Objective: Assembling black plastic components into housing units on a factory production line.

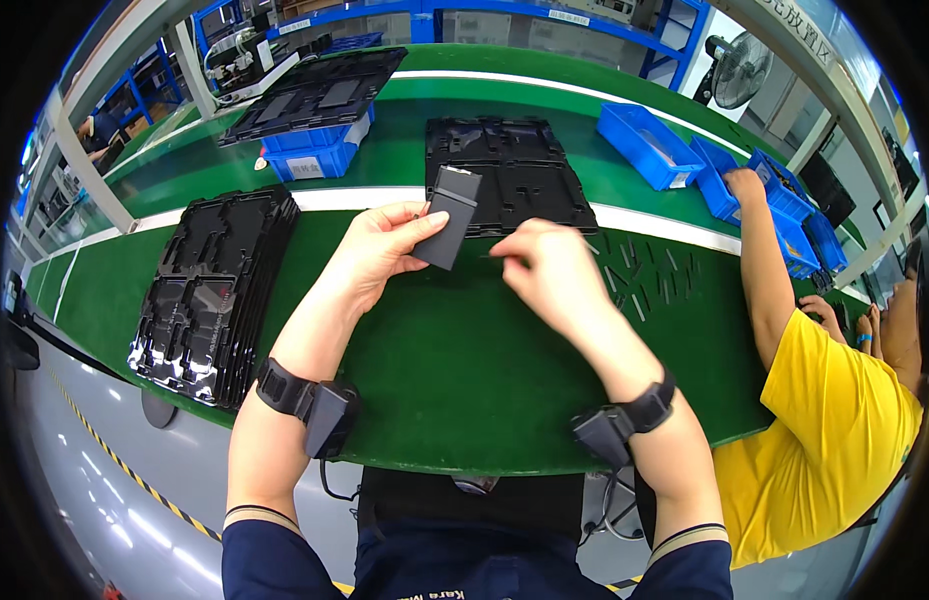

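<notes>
My left hand [379, 245] grips a flat dark grey rectangular case [451, 225] by its lower left edge. The case is tilted, and a lighter, shiny end shows at its top. To its right, slightly blurred, my right hand [546, 262] pinches a small thin dark strip [488, 257], apart from the case. Several similar narrow dark strips [639, 280] lie scattered on the green table just right of that hand. Beyond both hands lies a black moulded tray [524, 185] with recesses.
A stack of black trays [219, 290] stands at the left. More black trays [324, 95] rest on a blue bin [319, 160] at the far left. Blue bins [649, 145] line the far right. A co-worker in a yellow shirt [834, 420] reaches into one of them. A green table [434, 400] spans the foreground.
</notes>
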### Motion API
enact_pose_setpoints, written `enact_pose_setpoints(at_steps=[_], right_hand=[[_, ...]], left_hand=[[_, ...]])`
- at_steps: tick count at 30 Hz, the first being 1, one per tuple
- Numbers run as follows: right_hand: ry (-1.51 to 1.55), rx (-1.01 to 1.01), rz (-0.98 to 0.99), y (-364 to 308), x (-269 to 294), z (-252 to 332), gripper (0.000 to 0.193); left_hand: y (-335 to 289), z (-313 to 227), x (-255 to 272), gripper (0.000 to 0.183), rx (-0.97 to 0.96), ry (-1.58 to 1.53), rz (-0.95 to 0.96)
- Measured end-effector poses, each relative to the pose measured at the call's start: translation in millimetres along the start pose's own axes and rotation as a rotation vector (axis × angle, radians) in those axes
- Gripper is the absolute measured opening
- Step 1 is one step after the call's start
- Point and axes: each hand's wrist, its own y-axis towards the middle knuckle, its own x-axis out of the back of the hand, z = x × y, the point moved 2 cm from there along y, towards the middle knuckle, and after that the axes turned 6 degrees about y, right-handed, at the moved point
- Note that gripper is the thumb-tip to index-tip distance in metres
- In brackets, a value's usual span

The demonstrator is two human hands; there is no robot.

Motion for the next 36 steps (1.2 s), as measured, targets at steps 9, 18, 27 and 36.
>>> enact_pose_setpoints(at_steps=[9,18,27,36], right_hand=[[0.739,-0.27,-0.259,1,44,-1,0.015],[0.959,-0.552,-0.145,-5,31,-5,0.018],[1.041,-0.567,-0.12,-7,27,-5,0.02],[0.831,-0.596,0.287,-3,58,-15,0.022]], left_hand=[[-10,0,-30,0.029,-0.26,0.108,0.135],[-16,-1,-40,0.028,-0.287,0.209,0.145],[-20,-3,-40,0.026,-0.263,0.168,0.162],[-27,-12,-45,0.023,-0.161,0.258,0.294]])
